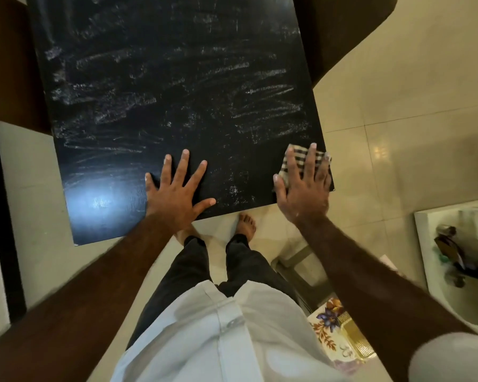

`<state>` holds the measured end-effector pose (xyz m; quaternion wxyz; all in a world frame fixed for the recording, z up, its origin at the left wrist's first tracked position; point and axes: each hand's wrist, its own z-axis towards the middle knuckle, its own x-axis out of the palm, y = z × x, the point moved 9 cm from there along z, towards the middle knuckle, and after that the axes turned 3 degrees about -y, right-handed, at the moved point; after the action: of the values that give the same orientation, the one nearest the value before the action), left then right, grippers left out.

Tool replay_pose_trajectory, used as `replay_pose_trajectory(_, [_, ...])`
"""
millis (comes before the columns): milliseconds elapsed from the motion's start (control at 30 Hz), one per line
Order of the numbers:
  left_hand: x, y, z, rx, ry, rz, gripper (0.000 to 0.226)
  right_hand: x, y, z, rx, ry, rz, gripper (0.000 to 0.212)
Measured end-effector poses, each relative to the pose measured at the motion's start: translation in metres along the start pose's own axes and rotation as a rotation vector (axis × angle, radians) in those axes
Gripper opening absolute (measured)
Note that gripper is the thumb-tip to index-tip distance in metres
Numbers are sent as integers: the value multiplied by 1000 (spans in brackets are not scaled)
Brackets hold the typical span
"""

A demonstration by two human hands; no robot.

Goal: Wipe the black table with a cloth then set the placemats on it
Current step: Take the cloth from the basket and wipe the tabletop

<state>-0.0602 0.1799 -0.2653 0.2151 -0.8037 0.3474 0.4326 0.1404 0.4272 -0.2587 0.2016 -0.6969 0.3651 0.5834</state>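
The black table [163,92] fills the upper middle of the head view, its top streaked with pale wet smears. My left hand [177,191] lies flat on the table near its front edge, fingers spread and straight. My right hand [305,186] presses a checked cloth [290,165] flat onto the table's front right corner, fingers straight over it. Most of the cloth is hidden under that hand. A floral placemat [340,334] with a gold woven part shows low at the right, behind my right arm.
Pale tiled floor [398,92] surrounds the table. Dark brown furniture [9,64] stands at the left and at the far right. A white sink [453,271] with small items lies at the right edge. My bare feet stand just under the table's front edge.
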Motion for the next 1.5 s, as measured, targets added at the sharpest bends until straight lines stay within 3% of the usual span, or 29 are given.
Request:
replay_pose_trajectory(133, [-1,-3,1,-2,12,-20,100,0,39,16,8,-12,6,81])
replay_pose_trajectory(267, [-4,-3,0,5,30,-13,101,17,99,-26,-215,45,-11,85])
replay_pose_trajectory(367, [-9,4,1,41,70,4,105,26,97,-56,-306,93,-5,85])
replay_pose_trajectory(533, [-13,11,-2,81,104,11,110,19,53,-43,-121,80,-42,84])
replay_pose_trajectory(667, [-14,8,-3,74,107,1,111,18,80,-29,13,43,-5,86])
replay_pose_trajectory(833, [-16,11,-5,92,94,23,108,36,151,-58,-200,109,15,85])
replay_pose_trajectory(933, [-16,24,-13,61,110,6,112,40,144,-84,-270,151,20,82])
replay_pose_trajectory(1100, [-7,60,-30,-26,95,-43,117,25,87,-58,-106,125,-25,82])
replay_pose_trajectory(1233, [-5,59,-28,-20,87,-72,117,17,103,-20,6,71,-14,79])
replay_pose_trajectory(1400, [-6,59,-28,-18,100,-78,117,37,190,-46,-238,105,2,81])
replay_pose_trajectory(1500, [-9,63,-26,2,131,-88,121,47,197,-85,-335,163,14,76])
